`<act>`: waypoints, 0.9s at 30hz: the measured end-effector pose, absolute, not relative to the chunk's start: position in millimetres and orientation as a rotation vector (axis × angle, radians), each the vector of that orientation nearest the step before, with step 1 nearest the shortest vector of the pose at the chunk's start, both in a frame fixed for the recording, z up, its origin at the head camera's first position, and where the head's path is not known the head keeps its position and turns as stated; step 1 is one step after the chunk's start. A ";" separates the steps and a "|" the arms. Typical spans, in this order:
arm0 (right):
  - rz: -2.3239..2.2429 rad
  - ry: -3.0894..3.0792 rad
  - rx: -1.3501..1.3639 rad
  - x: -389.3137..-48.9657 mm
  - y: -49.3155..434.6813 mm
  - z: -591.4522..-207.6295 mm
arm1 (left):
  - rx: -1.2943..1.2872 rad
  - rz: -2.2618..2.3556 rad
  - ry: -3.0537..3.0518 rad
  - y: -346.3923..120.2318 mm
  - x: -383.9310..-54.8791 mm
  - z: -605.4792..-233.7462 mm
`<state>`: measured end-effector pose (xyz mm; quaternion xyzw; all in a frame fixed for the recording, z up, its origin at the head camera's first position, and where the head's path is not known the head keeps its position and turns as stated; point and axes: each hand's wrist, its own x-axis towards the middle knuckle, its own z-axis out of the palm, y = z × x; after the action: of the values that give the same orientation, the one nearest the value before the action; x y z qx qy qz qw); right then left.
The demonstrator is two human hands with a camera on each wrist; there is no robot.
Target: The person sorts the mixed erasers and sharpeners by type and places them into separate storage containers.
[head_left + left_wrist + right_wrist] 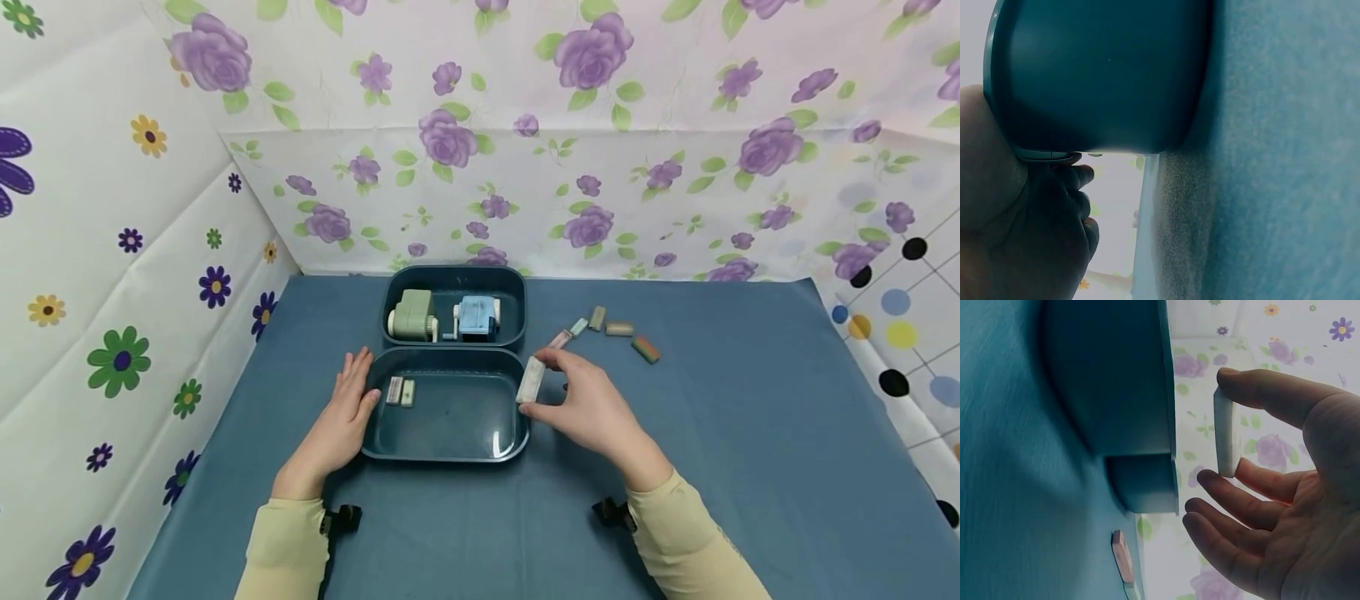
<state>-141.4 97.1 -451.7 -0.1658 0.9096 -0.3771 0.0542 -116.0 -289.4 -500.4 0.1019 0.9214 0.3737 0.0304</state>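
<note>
In the head view my right hand point(596, 408) pinches a whitish eraser point(531, 380) by its ends, thumb at the near end and fingers at the far end, at the right rim of the near dark teal tray point(450, 454). The right wrist view shows the same eraser point(1227, 434) held up between thumb and fingertips. My left hand point(337, 425) rests against that tray's left side with fairly straight fingers, thumb at the rim. Two small erasers, one pinkish point(393, 391) and one pale green point(408, 393), lie side by side at the tray's left.
Behind stands a second tray point(453, 273) with a green pencil sharpener point(413, 315) and a blue one point(477, 317). To the right on the blue cloth lie several erasers, including a pink one point(559, 339), a tan one point(619, 329) and a green-orange one point(645, 349). Flowered sheets hang behind.
</note>
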 end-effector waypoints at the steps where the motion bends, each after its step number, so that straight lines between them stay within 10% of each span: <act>1: -1.154 2.755 -0.507 -141.6 95.5 -451.2 | 0.315 1.156 2.841 -289.3 -116.5 -500.2; 27: -1.135 2.729 -0.600 -133.9 74.9 -456.4 | 0.290 1.156 2.834 -289.3 -117.1 -501.3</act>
<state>-133.9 74.9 -456.4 -0.1987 0.9031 -0.3756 0.0625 -117.1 -289.3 -501.3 0.0942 0.9213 0.3759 0.0337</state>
